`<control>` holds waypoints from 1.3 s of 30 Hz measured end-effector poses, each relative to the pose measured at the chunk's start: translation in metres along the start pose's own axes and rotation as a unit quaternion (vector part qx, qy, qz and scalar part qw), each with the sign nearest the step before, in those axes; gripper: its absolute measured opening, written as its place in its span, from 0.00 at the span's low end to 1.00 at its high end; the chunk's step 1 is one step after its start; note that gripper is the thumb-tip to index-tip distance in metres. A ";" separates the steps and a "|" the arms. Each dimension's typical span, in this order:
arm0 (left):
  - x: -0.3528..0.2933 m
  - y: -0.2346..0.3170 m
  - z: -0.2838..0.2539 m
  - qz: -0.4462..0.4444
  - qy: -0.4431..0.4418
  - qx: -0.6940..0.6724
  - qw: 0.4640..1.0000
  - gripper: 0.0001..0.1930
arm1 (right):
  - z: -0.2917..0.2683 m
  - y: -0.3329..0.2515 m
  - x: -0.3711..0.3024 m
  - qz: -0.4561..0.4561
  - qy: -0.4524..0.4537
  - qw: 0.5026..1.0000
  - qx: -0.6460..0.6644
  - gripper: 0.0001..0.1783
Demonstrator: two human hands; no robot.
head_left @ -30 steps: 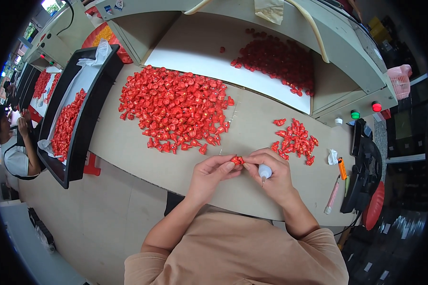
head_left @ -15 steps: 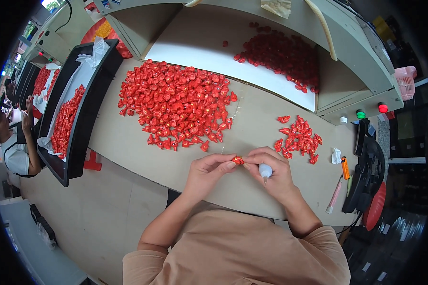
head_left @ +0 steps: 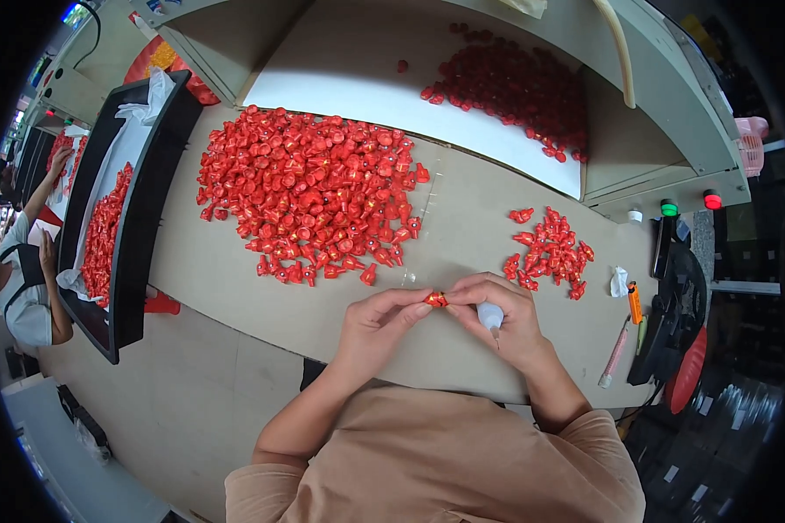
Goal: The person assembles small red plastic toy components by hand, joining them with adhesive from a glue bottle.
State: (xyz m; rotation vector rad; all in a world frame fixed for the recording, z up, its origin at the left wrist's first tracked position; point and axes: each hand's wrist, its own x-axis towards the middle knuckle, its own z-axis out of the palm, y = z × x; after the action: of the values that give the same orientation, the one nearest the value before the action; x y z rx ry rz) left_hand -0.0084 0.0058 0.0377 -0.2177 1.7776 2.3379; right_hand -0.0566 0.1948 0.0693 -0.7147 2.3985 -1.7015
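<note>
Piece [head_left: 436,299], red, long axis roughly crosswise — pinched by fingers [head_left: 403,298] of left hand [head_left: 373,322], right hand [head_left: 517,327]; bottle [head_left: 489,314] tip bodyward.

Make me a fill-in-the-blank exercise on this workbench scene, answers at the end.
1. The white bottle is held in the person's ____ hand.
2. The larger red heap lies to the ____ of the smaller red heap.
3. The long tray is coloured ____.
4. Between the red button and the white knob sits a ____ button.

Missing words: right; left; black; green.
</note>
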 end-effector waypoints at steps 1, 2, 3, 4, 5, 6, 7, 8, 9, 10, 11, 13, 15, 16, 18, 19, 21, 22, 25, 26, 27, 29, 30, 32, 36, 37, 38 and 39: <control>0.000 -0.001 -0.001 0.009 -0.002 0.022 1.000 0.10 | 0.001 0.000 0.000 -0.004 0.001 1.000 0.000 0.12; 0.001 -0.002 -0.002 0.018 -0.005 0.043 0.999 0.10 | 0.001 0.001 0.000 -0.008 0.002 1.000 0.000 0.12; 0.001 -0.002 -0.003 0.015 -0.004 0.042 0.999 0.10 | 0.001 0.002 -0.001 -0.005 0.001 1.000 0.000 0.12; 0.000 -0.002 -0.005 0.015 -0.006 0.068 0.998 0.10 | 0.001 0.004 -0.001 -0.001 -0.007 1.000 0.008 0.12; 0.000 -0.002 -0.005 0.015 -0.007 0.094 0.995 0.10 | 0.001 0.005 -0.001 0.003 -0.014 1.000 0.015 0.13; 0.001 -0.002 -0.006 0.012 -0.006 0.093 0.996 0.10 | 0.002 0.005 0.000 0.006 -0.016 1.000 0.016 0.13; 0.001 -0.003 -0.007 0.018 -0.006 0.095 0.995 0.09 | 0.002 0.005 0.001 0.003 -0.021 1.000 0.016 0.13; 0.002 -0.003 -0.008 0.025 -0.006 0.099 0.995 0.09 | 0.003 0.006 0.002 0.000 -0.025 1.000 0.016 0.13; 0.002 -0.002 -0.008 0.023 -0.004 0.098 0.995 0.09 | 0.003 0.006 0.003 0.001 -0.028 0.999 0.018 0.13; 0.003 -0.001 -0.008 0.025 0.000 0.098 0.995 0.09 | 0.003 0.006 0.004 0.013 -0.037 0.999 0.023 0.13; 0.004 0.000 -0.008 0.028 -0.002 0.096 0.995 0.09 | 0.002 0.006 0.003 0.025 -0.041 0.999 0.024 0.13; 0.005 0.000 -0.008 0.034 -0.003 0.102 0.994 0.09 | 0.002 0.009 0.003 0.008 -0.036 0.999 0.016 0.14; 0.009 0.005 -0.002 0.029 -0.015 0.141 0.989 0.09 | -0.005 0.008 -0.007 0.025 -0.030 0.999 0.025 0.14; 0.010 0.009 0.000 0.023 -0.023 0.173 0.984 0.09 | -0.008 0.007 -0.010 0.057 -0.030 0.997 0.043 0.13; 0.006 0.009 -0.001 0.017 0.015 0.184 0.983 0.08 | -0.005 0.014 -0.004 0.032 -0.059 0.992 0.104 0.12; 0.001 -0.002 -0.010 0.026 0.033 0.152 0.988 0.07 | 0.001 0.018 -0.001 -0.013 -0.052 0.993 0.105 0.11; -0.006 0.002 -0.011 -0.004 0.033 0.175 0.984 0.09 | 0.000 0.017 0.001 -0.014 -0.067 0.987 0.148 0.09; -0.009 0.009 -0.003 -0.031 0.037 0.191 0.980 0.11 | -0.003 0.018 -0.002 -0.026 -0.071 0.984 0.159 0.09; -0.007 0.016 0.008 -0.007 0.019 0.156 0.988 0.10 | -0.004 0.017 -0.010 -0.026 -0.039 0.988 0.146 0.09; -0.009 0.018 0.011 -0.002 0.011 0.159 0.987 0.10 | -0.005 0.015 -0.011 -0.021 -0.037 0.989 0.140 0.09; -0.010 0.019 0.013 -0.009 0.020 0.153 0.988 0.10 | -0.005 0.015 -0.011 -0.025 -0.030 0.990 0.138 0.09; -0.012 0.022 0.018 -0.010 0.021 0.149 0.989 0.10 | -0.006 0.016 -0.013 -0.019 -0.037 0.990 0.138 0.09; -0.013 0.024 0.022 -0.002 0.021 0.148 0.989 0.10 | -0.006 0.016 -0.015 -0.023 -0.027 0.990 0.133 0.09; -0.012 0.025 0.023 -0.001 0.033 0.186 0.982 0.10 | -0.006 0.017 -0.016 -0.047 -0.022 0.991 0.126 0.09; -0.013 0.027 0.024 0.000 0.036 0.208 0.977 0.10 | -0.007 0.017 -0.014 -0.048 -0.025 0.991 0.125 0.09; -0.013 0.026 0.024 0.007 0.032 0.197 0.980 0.10 | -0.006 0.017 -0.014 -0.048 -0.023 0.990 0.129 0.09; -0.013 0.025 0.023 0.013 0.030 0.184 0.982 0.10 | -0.005 0.017 -0.015 -0.048 -0.023 0.990 0.132 0.09; -0.014 0.024 0.022 0.014 0.029 0.185 0.982 0.10 | -0.005 0.017 -0.015 -0.049 -0.021 0.990 0.132 0.09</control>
State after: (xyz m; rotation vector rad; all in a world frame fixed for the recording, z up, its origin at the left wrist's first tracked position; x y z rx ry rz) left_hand -0.0010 0.0201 0.0695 -0.2039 2.2125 1.9839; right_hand -0.0506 0.2101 0.0534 -0.8288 2.0850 -1.9716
